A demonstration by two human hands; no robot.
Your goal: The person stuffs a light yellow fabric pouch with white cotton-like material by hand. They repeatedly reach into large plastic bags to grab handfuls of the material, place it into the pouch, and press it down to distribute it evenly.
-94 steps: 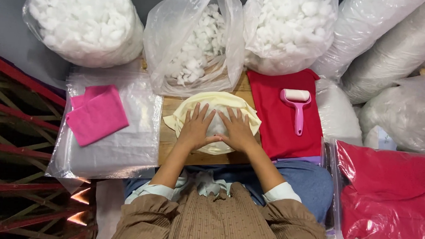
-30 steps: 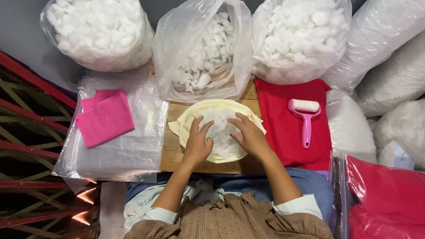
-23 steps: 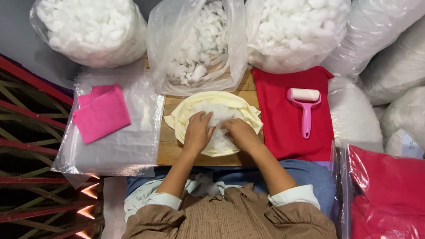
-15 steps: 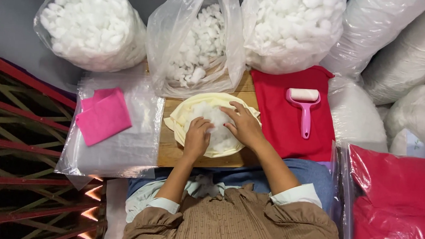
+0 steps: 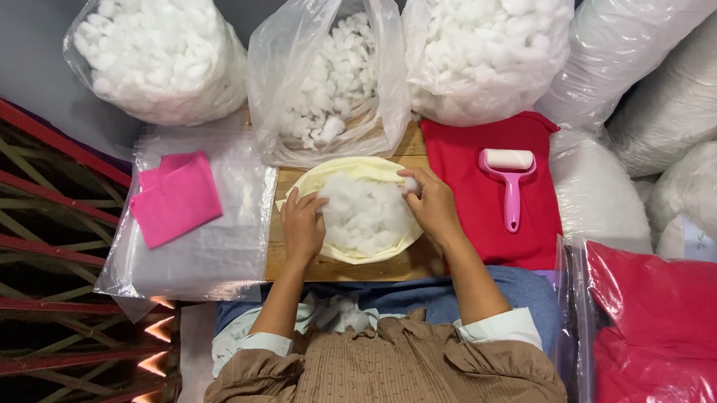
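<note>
The right hand (image 5: 432, 207) pinches a small tuft of the white stuffing (image 5: 366, 214) piled on one cream fabric piece (image 5: 327, 179), on a wooden board (image 5: 347, 268). The left hand (image 5: 302, 227) grips the pile's left edge. Behind stand three clear bags of cotton balls (image 5: 333, 69); one pink lint roller (image 5: 507, 181) lies on red cloth (image 5: 467, 162).

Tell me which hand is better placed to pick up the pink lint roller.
Probably the right hand: it rests on the right edge of the round cream fabric piece heaped with white cotton filling, beside the red cloth where the pink lint roller lies. The left hand grips the far edge.
</note>
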